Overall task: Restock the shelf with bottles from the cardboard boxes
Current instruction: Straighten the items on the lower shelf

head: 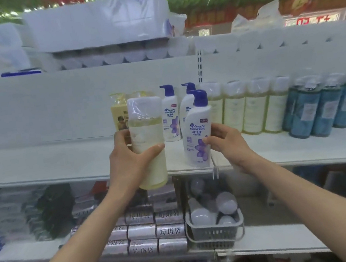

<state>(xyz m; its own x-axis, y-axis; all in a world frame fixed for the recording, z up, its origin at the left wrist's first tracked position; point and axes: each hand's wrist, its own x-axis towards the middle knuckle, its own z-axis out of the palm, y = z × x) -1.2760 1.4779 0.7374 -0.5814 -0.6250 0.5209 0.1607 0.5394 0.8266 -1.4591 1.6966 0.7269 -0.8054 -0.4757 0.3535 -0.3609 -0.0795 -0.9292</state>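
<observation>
Left hand [132, 159] grips yellow bottle [146, 133], upright, in front of the shelf [63, 160] edge. Right hand [227, 144] holds pump bottle [198, 132], tilted, base at the shelf front. Behind it stand two white bottles [170, 114]. Right of those I see yellow row [251, 109], then blue row [326, 107].

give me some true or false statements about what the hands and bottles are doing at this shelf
1. The left hand grips a pale yellow bottle. True.
2. The right hand holds a blue bottle. False: it holds a white shampoo bottle with a blue pump.
3. Two more white pump bottles stand behind it on the shelf. True.
4. The basket below the shelf holds folded towels. False: it holds white light bulbs.
</observation>
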